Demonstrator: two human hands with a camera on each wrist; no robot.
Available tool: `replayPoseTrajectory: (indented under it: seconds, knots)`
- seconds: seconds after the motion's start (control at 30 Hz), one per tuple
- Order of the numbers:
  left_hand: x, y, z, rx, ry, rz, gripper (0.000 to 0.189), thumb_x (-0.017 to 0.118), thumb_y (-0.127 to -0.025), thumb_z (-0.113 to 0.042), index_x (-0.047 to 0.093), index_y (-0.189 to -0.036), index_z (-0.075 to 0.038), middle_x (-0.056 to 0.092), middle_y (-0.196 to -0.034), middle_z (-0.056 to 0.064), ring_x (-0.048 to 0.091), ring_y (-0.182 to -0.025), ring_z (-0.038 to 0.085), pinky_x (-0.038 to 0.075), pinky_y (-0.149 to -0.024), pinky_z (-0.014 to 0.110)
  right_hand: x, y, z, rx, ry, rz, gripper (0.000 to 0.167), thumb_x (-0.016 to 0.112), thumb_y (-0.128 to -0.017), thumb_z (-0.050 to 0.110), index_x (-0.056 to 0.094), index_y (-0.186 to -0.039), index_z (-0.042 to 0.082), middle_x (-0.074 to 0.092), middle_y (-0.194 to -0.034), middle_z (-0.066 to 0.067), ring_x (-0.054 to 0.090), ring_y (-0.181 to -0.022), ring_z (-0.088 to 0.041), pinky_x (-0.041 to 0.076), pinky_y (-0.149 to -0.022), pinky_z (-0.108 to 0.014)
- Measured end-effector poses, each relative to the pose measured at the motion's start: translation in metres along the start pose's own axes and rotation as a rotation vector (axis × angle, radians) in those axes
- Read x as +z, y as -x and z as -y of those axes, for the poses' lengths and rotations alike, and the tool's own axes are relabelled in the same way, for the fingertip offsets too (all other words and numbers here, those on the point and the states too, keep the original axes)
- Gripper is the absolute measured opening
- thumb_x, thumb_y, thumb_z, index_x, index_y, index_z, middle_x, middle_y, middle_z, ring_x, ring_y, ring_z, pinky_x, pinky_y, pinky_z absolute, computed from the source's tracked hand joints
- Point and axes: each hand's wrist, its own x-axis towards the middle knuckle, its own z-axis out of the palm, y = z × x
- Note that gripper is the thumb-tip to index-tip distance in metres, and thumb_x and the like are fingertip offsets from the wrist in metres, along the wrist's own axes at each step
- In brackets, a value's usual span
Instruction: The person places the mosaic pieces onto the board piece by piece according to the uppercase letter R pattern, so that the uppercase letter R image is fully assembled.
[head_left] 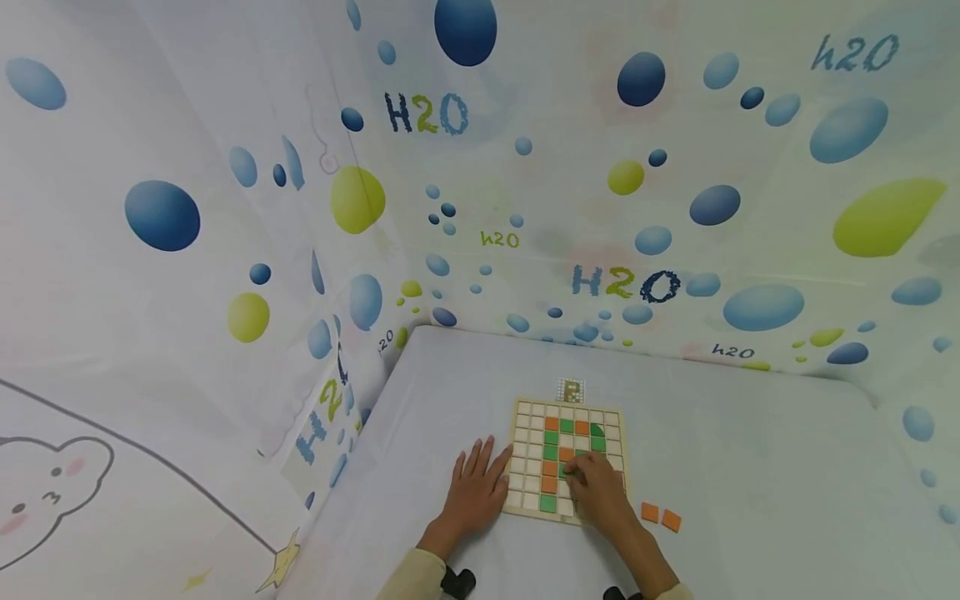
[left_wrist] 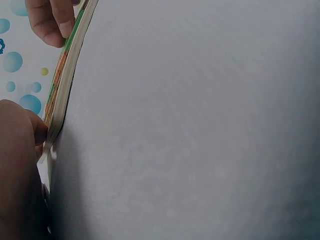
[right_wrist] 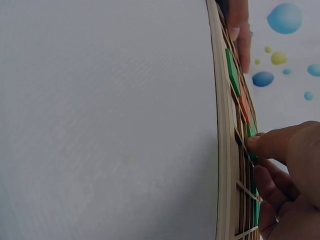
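Observation:
A square wooden grid board lies on the white table, with orange and green tiles set in some of its cells. My left hand rests palm down at the board's left edge, fingers straight and spread, fingertips touching the rim. Over the middle of the board, my right hand has curled fingers and pinches a small green tile between thumb and fingertip, low at the cells. That hand covers part of the board's lower right. Among the set tiles, a green one with a rounded corner sits at the upper right.
Two loose orange tiles lie on the table just right of the board. Behind the board's far edge is a small printed pattern card. A patterned white curtain hangs behind the table and along its left side.

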Motion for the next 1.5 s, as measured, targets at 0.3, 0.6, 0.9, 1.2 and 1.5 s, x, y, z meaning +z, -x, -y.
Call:
replayPoseTrajectory:
  seconds: [0.3,0.6,0.9,1.2,1.5]
  knots:
    - [0.008,-0.002,0.009,0.017,-0.013,-0.035,0.051,0.043,-0.112,-0.030,0.044,-0.162,-0.024,0.033,-0.171,0.016,0.027,-0.158,0.043,0.020,-0.121,0.069,-0.002,0.003,0.003,-0.053,0.026,-0.034,0.012,0.077,-0.094,0.004,0.075,-0.095,0.016,0.066,-0.104,0.000,0.059,-0.090,-0.012,0.054,-0.076,-0.033]
    - [0.012,-0.003,0.014,0.003,-0.030,-0.022,0.051,0.040,-0.113,-0.033,0.042,-0.163,-0.025,0.028,-0.174,0.011,0.023,-0.161,0.037,0.019,-0.125,0.065,-0.001,0.006,0.003,-0.060,0.031,-0.059,0.009,0.078,-0.093,0.005,0.078,-0.095,0.014,0.065,-0.101,0.000,0.064,-0.096,-0.017,0.058,-0.081,-0.038]
    - [0.009,-0.001,0.012,0.002,-0.022,-0.012,0.051,0.040,-0.113,-0.034,0.043,-0.163,-0.025,0.029,-0.174,0.011,0.023,-0.161,0.037,0.018,-0.125,0.065,-0.021,0.022,-0.002,0.062,-0.044,-0.032,0.011,0.075,-0.096,0.010,0.079,-0.106,0.012,0.067,-0.109,-0.004,0.067,-0.102,-0.023,0.056,-0.090,-0.051]
    - [0.009,0.001,0.013,0.001,-0.040,0.002,0.051,0.039,-0.113,-0.035,0.042,-0.164,-0.026,0.028,-0.174,0.010,0.022,-0.162,0.035,0.017,-0.126,0.064,-0.058,0.048,-0.037,0.219,-0.047,-0.021,0.042,0.075,-0.097,0.017,0.064,-0.134,0.000,0.064,-0.125,-0.017,0.064,-0.113,-0.032,0.056,-0.091,-0.050]
    - [0.010,0.002,0.016,-0.004,-0.052,-0.004,0.051,0.040,-0.113,-0.033,0.044,-0.163,-0.025,0.030,-0.173,0.011,0.024,-0.161,0.037,0.019,-0.125,0.064,-0.086,0.068,-0.079,0.298,0.102,0.065,0.062,0.083,-0.090,0.036,0.062,-0.138,0.003,0.056,-0.136,-0.034,0.055,-0.122,-0.053,0.049,-0.081,-0.067]
